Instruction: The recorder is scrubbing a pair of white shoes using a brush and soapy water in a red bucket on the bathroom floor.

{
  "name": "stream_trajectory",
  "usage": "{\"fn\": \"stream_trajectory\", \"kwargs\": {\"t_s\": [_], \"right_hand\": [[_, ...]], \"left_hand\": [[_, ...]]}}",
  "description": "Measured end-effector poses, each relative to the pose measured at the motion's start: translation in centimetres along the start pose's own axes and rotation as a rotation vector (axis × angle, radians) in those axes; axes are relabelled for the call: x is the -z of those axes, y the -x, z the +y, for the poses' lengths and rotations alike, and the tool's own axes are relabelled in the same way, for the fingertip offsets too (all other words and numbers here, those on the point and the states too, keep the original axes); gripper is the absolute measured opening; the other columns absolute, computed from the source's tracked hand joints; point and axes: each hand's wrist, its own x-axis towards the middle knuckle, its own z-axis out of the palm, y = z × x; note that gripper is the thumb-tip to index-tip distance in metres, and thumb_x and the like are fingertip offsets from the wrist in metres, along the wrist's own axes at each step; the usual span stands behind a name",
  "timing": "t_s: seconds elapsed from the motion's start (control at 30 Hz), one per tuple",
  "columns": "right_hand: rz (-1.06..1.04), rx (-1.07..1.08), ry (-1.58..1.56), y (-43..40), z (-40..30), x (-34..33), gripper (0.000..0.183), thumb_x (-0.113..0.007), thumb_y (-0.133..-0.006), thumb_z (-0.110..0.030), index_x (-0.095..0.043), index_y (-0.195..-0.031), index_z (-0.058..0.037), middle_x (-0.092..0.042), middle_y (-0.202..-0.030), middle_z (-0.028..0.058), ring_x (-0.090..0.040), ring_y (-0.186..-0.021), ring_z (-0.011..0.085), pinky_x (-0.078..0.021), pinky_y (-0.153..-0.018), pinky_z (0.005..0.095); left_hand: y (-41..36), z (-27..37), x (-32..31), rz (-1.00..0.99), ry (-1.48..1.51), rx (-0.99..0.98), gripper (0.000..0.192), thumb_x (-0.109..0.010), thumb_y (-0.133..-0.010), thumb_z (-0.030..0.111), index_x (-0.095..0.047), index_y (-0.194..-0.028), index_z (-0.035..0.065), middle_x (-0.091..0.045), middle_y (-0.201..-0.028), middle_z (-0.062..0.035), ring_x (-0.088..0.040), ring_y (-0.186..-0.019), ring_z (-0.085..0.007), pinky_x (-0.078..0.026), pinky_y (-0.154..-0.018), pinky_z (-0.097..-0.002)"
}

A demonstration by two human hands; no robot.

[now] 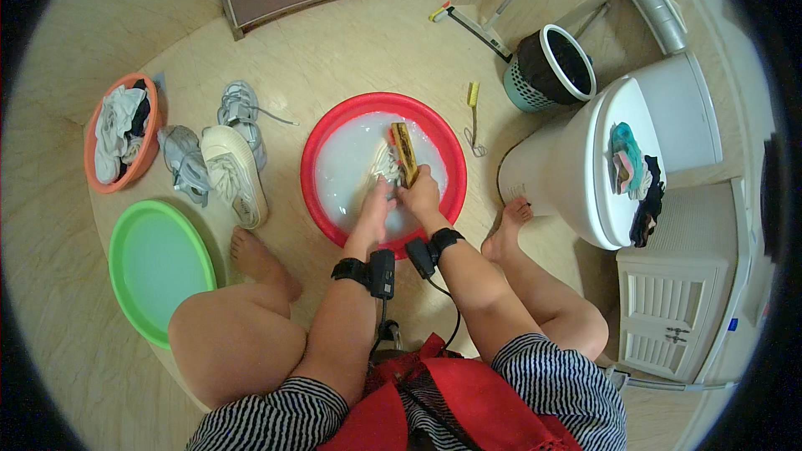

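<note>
A red plastic basin (313,200) of cloudy, soapy water stands on the floor between my feet. In it lies a pale shoe (384,164), mostly hidden under the water, its white laces showing. My left hand (376,205) grips the near end of this shoe at the water's surface. A scrubbing brush with a worn yellow-brown back (405,149) is in my right hand (420,193), tilted on edge against the shoe's right side. Reddish bristles show in part along its left edge.
Left are a green basin of cloudy water (119,263), a cream shoe (254,194), grey sneakers (240,106) (186,160) and an orange basin (153,153) of clothes. Right are a yellow-headed brush (473,95), a lined bin (523,84), a squeegee (479,31) and a toilet (583,138) bearing cloths.
</note>
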Motion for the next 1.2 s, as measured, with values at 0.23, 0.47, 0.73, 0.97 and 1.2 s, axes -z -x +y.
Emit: {"fn": "stream_trajectory", "kwargs": {"t_s": [0.23, 0.47, 0.73, 0.97, 1.2], "right_hand": [[0.115, -0.034, -0.178, -1.7, 2.5, -1.2, 0.047, -0.071, -0.071, -0.015, -0.048, -0.109, -0.0004, -0.066, -0.091, 0.0275, -0.065, -0.088, 0.0429, -0.0512, -0.08, 0.0469], [-0.017, -0.078, -0.13, -0.9, 2.2, -1.7, 0.054, -0.076, -0.067, -0.019, -0.046, -0.108, -0.0015, -0.065, -0.095, 0.0268, -0.064, -0.093, 0.0418, -0.0514, -0.082, 0.046], [0.068, -0.021, -0.222, -0.7, 2.5, -1.6, 0.043, -0.071, -0.07, -0.01, -0.048, -0.106, -0.004, -0.065, -0.094, 0.0256, -0.064, -0.091, 0.0418, -0.0507, -0.081, 0.0459], [0.132, 0.168, -0.435, 1.0, 3.8, -0.6, 0.037, -0.067, -0.069, -0.006, -0.053, -0.103, -0.0036, -0.065, -0.089, 0.0208, -0.065, -0.085, 0.0353, -0.0508, -0.077, 0.0406], [0.021, 0.185, -0.505, 1.9, 2.2, -2.1, 0.04, -0.068, -0.07, -0.005, -0.053, -0.107, -0.0035, -0.064, -0.094, 0.0165, -0.064, -0.086, 0.0265, -0.0504, -0.078, 0.0354]], "left_hand": [[-0.1, -0.2, 0.4, -0.005, -0.31, 0.106, 0.053, -0.048, -0.093, 0.025, -0.036, -0.141, 0.0048, -0.055, -0.115, -0.0073, -0.05, -0.101, -0.0187, -0.039, -0.079, -0.0363], [-1.3, -1.8, 0.4, 0.154, -0.206, 0.015, 0.057, -0.051, -0.087, 0.002, -0.033, -0.141, 0.0019, -0.059, -0.101, -0.0121, -0.059, -0.077, -0.0176, -0.045, -0.058, -0.029], [-1.4, 0.3, -0.1, 0.206, -0.267, -0.097, 0.034, -0.052, -0.086, -0.001, -0.051, -0.118, -0.0095, -0.062, -0.095, -0.0145, -0.06, -0.066, -0.0194, -0.049, -0.055, -0.0301], [-3.1, -1.3, 0.7, 0.089, 0.696, 0.322, 0.013, -0.045, -0.091, -0.003, -0.05, -0.102, -0.0001, -0.058, -0.085, -0.0086, -0.047, -0.055, -0.0093, -0.036, -0.043, -0.0171], [-8.2, -4.8, 5.7, 0.082, 0.949, 0.272, 0.023, -0.044, -0.092, -0.007, -0.05, -0.113, 0.0, -0.06, -0.096, -0.0109, -0.06, -0.076, -0.0137, -0.043, -0.047, -0.0197]]}}
